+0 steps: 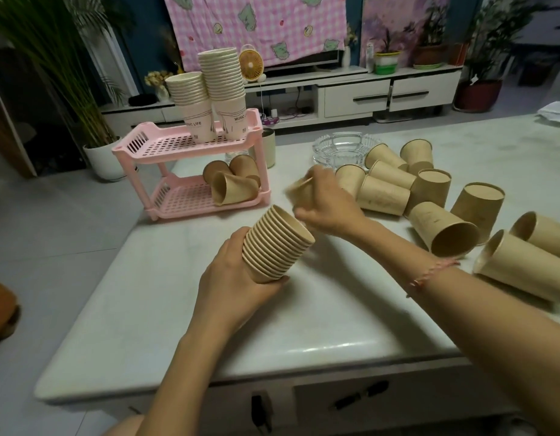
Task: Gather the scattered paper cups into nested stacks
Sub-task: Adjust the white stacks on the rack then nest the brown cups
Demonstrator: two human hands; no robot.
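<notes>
My left hand [237,278] grips a nested stack of brown paper cups [277,243] by its base, tilted with the open mouth pointing up and right. Just beyond that mouth my right hand [325,202] holds a single brown cup [299,190], blurred by motion. Several loose brown cups [385,191] lie on their sides or stand upside down across the right half of the white table [184,316]. Three more brown cups [233,184] lie on the lower shelf of a pink rack [178,146].
Two tall stacks of white printed cups [223,96] stand on the rack's top shelf. A glass ashtray [344,149] sits behind the loose cups. A beige tin [269,146] stands behind the rack. The table's front edge runs near my forearms.
</notes>
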